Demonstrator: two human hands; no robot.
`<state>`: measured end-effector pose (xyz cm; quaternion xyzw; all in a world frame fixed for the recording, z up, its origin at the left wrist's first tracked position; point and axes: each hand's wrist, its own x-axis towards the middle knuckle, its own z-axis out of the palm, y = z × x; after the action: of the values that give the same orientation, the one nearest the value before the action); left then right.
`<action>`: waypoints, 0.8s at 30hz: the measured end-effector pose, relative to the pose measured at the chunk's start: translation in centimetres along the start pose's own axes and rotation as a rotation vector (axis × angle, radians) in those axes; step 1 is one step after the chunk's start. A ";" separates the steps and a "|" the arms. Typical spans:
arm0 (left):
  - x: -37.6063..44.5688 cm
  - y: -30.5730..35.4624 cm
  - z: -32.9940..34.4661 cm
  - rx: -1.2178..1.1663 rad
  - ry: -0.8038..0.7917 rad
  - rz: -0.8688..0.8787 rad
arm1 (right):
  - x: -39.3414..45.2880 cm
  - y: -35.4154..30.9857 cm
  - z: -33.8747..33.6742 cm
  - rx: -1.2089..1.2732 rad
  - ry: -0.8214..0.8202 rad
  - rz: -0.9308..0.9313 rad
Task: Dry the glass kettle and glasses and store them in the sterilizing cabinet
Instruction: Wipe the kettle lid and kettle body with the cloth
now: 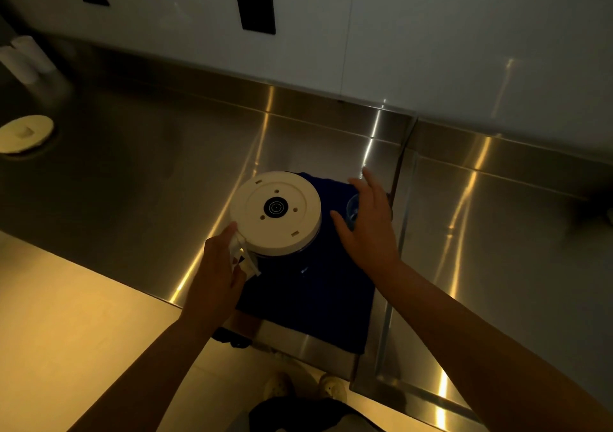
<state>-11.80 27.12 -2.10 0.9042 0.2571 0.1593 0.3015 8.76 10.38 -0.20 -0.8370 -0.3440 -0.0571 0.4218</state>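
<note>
Our left hand [219, 266] grips the inverted kettle [275, 212] on the cloth [315, 292]; right hand [368, 222], open, reaches the glass [352, 208]. Drying continues; storing remains.

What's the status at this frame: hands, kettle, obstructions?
Left hand grips kettle handle, kettle upside down on dark cloth. Right hand open, over glass. Nothing blocking.

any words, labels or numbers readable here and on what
None can be read.
Kettle base: only concentric rings and small holes, no text.
Tag by the kettle handle, at the left hand: dark marks too blurred to read.
Wall plates: plain black.
</note>
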 end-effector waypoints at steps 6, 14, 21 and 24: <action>0.2 0.5 -0.2 -0.006 0.055 0.058 | 0.7 -5.6 0.6 -0.030 -0.283 -0.298; 2.4 1.5 -2.5 0.027 0.110 0.119 | -0.6 -5.4 2.5 -0.223 -0.449 -0.319; 6.5 4.2 -5.4 0.210 0.196 0.443 | -0.8 -6.3 2.6 0.003 -0.428 -0.176; 7.3 5.1 -5.5 0.299 0.169 0.524 | -1.1 -6.1 2.7 0.063 -0.439 -0.122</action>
<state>-6.42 30.25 6.29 0.9576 0.0599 0.2667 0.0913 3.58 14.34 1.72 -0.7934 -0.4790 0.1115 0.3585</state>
